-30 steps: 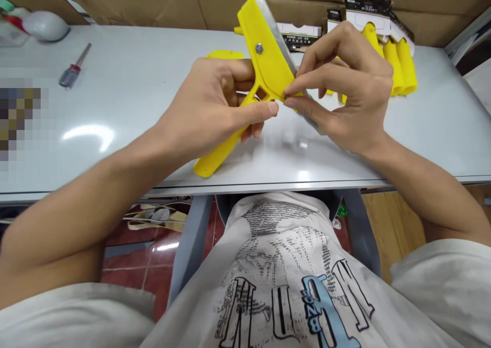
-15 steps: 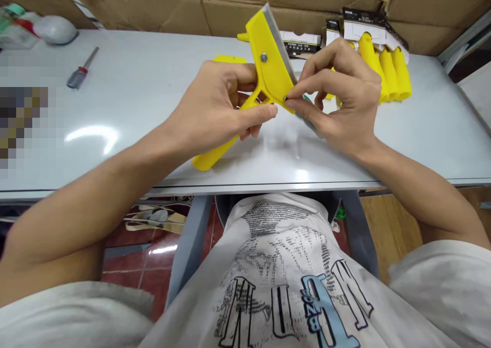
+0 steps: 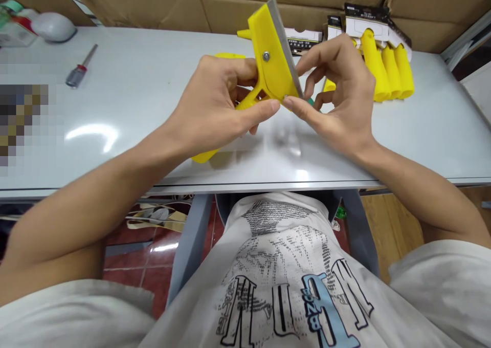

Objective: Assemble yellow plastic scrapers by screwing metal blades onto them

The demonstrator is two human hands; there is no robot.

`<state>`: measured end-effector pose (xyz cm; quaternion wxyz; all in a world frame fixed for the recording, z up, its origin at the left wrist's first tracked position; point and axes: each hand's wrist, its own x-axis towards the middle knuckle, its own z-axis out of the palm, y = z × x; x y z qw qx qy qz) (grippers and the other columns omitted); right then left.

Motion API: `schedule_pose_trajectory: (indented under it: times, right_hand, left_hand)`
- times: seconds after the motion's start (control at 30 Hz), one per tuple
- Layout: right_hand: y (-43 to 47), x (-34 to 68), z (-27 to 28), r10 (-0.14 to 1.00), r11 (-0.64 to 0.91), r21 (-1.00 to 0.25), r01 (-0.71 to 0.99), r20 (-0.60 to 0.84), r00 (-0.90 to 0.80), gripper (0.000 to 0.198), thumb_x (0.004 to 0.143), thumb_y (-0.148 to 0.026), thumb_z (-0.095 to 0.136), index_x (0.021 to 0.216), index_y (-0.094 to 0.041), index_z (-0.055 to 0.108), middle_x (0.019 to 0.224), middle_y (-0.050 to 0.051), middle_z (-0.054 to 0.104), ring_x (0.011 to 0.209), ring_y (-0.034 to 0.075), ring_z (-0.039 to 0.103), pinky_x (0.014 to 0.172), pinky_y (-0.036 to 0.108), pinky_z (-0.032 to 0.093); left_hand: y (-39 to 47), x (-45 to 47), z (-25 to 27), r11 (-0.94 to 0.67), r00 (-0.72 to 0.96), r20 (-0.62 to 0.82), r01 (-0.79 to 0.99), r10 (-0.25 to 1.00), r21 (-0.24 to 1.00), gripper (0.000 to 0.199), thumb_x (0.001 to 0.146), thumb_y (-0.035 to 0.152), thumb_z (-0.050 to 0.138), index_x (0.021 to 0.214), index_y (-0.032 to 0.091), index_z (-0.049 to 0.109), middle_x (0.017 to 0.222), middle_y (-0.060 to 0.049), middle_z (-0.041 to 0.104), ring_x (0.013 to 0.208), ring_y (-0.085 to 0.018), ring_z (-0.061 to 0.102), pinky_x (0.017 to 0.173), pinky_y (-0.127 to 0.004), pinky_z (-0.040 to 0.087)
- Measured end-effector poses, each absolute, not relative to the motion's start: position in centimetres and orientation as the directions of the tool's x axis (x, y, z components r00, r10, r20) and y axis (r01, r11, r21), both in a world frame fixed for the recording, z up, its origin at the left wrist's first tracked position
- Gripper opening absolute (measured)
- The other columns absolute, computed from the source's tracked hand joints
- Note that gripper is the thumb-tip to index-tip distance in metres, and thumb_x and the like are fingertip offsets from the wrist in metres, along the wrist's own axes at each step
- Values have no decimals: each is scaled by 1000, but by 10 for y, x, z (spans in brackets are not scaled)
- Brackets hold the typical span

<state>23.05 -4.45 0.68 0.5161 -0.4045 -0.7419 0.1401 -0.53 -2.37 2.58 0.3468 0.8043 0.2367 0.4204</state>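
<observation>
A yellow scraper [image 3: 273, 46] with a wide metal blade [image 3: 286, 43] is held up above the table, tilted, its handle slanting down to the left. My left hand [image 3: 218, 102] is wrapped round the neck of the scraper, thumb along the near side. My right hand [image 3: 337, 92] pinches the lower corner of the scraper's head, with the thumb pressed at a small screw there and the index finger by the blade. A round screw head shows in the middle of the yellow body. Part of another yellow piece [image 3: 230, 56] lies behind my left hand.
Several yellow scraper handles [image 3: 378, 74] with black and white cards [image 3: 366, 20] lie at the back right. A screwdriver [image 3: 82, 67] rests on the white table [image 3: 126, 87] at the left. Behind stands a cardboard wall [image 3: 153, 5]; a rounded white object [image 3: 53, 27] sits at the back left.
The scraper has turned slightly more upright and risen a little. My right thumb now presses over the small screw at the corner, and my index finger has shifted up to the blade.
</observation>
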Motion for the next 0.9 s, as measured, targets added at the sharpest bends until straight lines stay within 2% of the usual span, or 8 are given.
schedule_pose_trajectory:
  times: [0.1, 0.2, 0.37, 0.5, 0.6, 0.7, 0.8, 0.9]
  right_hand:
    - [-40, 230, 4, 776, 617, -686, 386, 614, -148, 68, 79, -88, 92, 111, -35, 65, 106, 2, 77, 83, 21, 70, 49, 33, 43]
    - [-39, 229, 2, 801, 591, -707, 389, 573, -174, 66, 79, -84, 94, 107, -32, 64, 98, 2, 77, 84, 21, 71, 50, 31, 45]
    - [-43, 237, 12, 829, 557, -690, 462, 496, -258, 34, 94, -52, 90, 108, -31, 68, 105, 2, 82, 93, 22, 75, 56, 30, 52]
    - [-43, 255, 31, 815, 514, -451, 730, 521, -252, 4, 100, -31, 73, 104, -30, 75, 103, 3, 84, 87, 25, 77, 79, 41, 63]
    - [-38, 260, 36, 892, 376, -160, 913, 330, -310, 32, 104, -36, 68, 133, -26, 79, 96, 9, 84, 89, 35, 79, 94, 53, 63]
    - [-31, 256, 33, 933, 355, 20, 935, 51, -356, 62, 105, -42, 68, 163, -20, 65, 114, 19, 84, 106, 45, 80, 90, 53, 61]
    - [-22, 254, 37, 917, 397, -27, 917, -33, -398, 62, 103, -33, 68, 163, -22, 64, 117, 17, 83, 109, 41, 79, 89, 46, 60]
    - [-16, 263, 54, 917, 390, -115, 914, 143, -373, 52, 103, -27, 63, 155, -21, 68, 113, 13, 82, 105, 33, 76, 95, 44, 58]
  left_hand:
    - [-24, -7, 24, -713, 544, 539, 167, 643, 681, 16, 100, 39, 87, 105, 23, 87, 81, -3, 77, 56, -13, 57, 47, -30, 44]
    - [-26, -9, 24, -781, 556, 574, 258, 602, 569, 27, 109, 48, 82, 108, 21, 84, 74, -2, 69, 65, -16, 58, 55, -32, 43]
    - [-14, -14, 18, -863, 600, 621, 376, 504, 338, 35, 115, 51, 72, 98, 21, 79, 62, 2, 51, 63, -14, 46, 60, -35, 36]
    - [0, -17, 1, -871, 577, 703, 476, 415, 124, 40, 113, 50, 69, 83, 23, 69, 63, 3, 50, 58, -14, 46, 59, -36, 37]
    - [12, -19, -14, -866, 669, 682, 489, 295, -105, 32, 117, 43, 58, 97, 22, 71, 74, -2, 66, 65, -17, 60, 63, -34, 43]
    - [28, -18, -23, -866, 792, 588, 402, 165, -298, 32, 122, 39, 48, 118, 19, 73, 85, -6, 74, 70, -20, 68, 63, -32, 43]
    - [46, -13, -24, -852, 881, 469, 295, 66, -433, 36, 124, 28, 38, 123, 18, 72, 84, -5, 73, 71, -20, 71, 62, -31, 45]
    - [59, -7, -23, -785, 903, 429, 243, -31, -570, 39, 123, 21, 34, 125, 16, 73, 80, -4, 70, 69, -20, 71, 60, -30, 47]
